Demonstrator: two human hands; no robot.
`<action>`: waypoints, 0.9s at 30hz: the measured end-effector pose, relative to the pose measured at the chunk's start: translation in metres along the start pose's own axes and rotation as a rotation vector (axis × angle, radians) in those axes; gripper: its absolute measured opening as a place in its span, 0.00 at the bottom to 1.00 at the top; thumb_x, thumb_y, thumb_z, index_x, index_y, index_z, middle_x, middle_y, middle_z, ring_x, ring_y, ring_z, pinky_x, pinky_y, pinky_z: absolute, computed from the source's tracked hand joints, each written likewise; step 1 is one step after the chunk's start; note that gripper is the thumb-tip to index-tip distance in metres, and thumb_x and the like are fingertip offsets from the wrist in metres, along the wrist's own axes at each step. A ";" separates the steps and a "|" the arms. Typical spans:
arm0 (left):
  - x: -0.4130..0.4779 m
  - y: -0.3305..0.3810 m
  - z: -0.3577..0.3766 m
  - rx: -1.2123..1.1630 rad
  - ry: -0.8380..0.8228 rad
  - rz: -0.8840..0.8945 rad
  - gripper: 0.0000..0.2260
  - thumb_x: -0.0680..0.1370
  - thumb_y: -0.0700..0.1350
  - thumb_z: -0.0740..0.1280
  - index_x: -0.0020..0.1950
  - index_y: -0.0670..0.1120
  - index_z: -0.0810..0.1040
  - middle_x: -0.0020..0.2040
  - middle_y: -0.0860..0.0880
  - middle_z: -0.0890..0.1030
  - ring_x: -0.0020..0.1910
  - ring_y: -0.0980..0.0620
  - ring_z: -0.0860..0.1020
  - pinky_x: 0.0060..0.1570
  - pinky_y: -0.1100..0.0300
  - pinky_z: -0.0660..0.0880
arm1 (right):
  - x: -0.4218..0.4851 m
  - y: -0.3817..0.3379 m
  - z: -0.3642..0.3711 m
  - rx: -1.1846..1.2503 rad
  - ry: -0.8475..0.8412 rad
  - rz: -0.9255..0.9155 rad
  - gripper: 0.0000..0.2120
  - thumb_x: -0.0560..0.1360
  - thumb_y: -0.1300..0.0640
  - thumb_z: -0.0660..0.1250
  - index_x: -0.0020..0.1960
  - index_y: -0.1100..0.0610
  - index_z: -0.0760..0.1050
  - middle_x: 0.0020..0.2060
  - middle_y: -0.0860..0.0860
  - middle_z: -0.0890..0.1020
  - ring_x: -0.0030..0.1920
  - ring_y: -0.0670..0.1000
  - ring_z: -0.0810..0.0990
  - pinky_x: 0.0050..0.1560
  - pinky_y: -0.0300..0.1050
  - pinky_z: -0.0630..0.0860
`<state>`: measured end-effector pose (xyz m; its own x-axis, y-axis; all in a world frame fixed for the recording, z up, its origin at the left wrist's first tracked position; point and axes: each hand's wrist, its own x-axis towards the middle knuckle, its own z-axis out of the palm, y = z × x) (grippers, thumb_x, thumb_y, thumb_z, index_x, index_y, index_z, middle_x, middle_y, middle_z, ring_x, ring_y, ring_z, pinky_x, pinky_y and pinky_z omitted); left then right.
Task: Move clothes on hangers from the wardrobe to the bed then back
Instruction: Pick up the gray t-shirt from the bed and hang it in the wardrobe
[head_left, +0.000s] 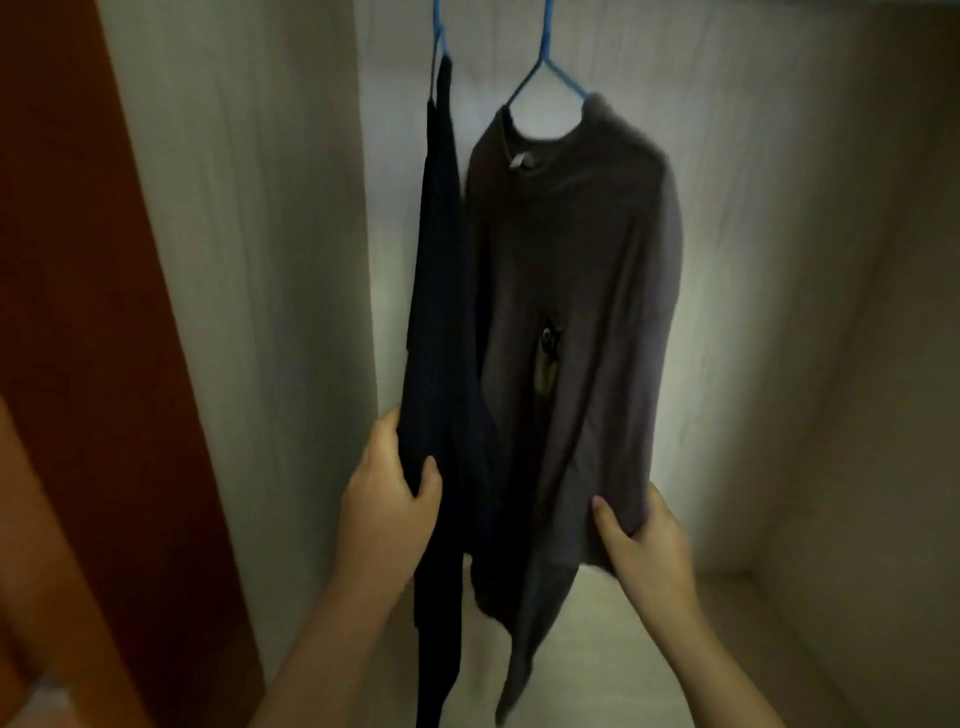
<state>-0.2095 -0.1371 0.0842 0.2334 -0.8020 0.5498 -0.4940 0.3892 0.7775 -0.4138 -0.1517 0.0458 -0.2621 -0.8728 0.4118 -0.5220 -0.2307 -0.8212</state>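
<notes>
Two hands (387, 499) (649, 540) gripping two garments (441, 312) (587, 260), two hangers (438, 31) (545, 57)

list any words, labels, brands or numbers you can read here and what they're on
No text in this view can be read.
Neck label inside the collar of the grey shirt: too blurred to read.
Small dark mark on the grey shirt's front: blurred, cannot tell if it holds letters.
Dark garment and blue hangers: no print shows.
</notes>
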 end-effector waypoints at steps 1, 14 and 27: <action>-0.011 -0.006 0.001 -0.016 -0.023 -0.042 0.21 0.76 0.39 0.63 0.68 0.50 0.64 0.55 0.57 0.73 0.54 0.59 0.73 0.52 0.68 0.69 | -0.010 0.010 0.001 0.000 -0.031 0.046 0.06 0.75 0.56 0.65 0.47 0.51 0.68 0.36 0.47 0.75 0.35 0.44 0.71 0.33 0.31 0.66; -0.199 -0.127 -0.038 0.061 -0.274 -0.604 0.09 0.72 0.42 0.63 0.52 0.49 0.75 0.46 0.52 0.79 0.44 0.59 0.76 0.44 0.73 0.71 | -0.150 0.129 0.091 -0.456 -0.759 0.405 0.12 0.75 0.57 0.63 0.55 0.62 0.74 0.52 0.58 0.81 0.54 0.58 0.78 0.48 0.44 0.69; -0.391 -0.217 -0.266 0.281 0.249 -1.231 0.07 0.77 0.39 0.61 0.53 0.46 0.75 0.48 0.45 0.80 0.51 0.45 0.78 0.53 0.52 0.74 | -0.314 0.025 0.256 -0.522 -1.629 -0.105 0.03 0.76 0.54 0.62 0.43 0.48 0.71 0.40 0.45 0.76 0.47 0.48 0.76 0.43 0.37 0.70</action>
<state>0.0291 0.2123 -0.2179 0.7935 -0.4450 -0.4151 0.0064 -0.6760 0.7369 -0.1368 0.0067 -0.2050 0.6497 -0.4443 -0.6169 -0.7576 -0.4459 -0.4767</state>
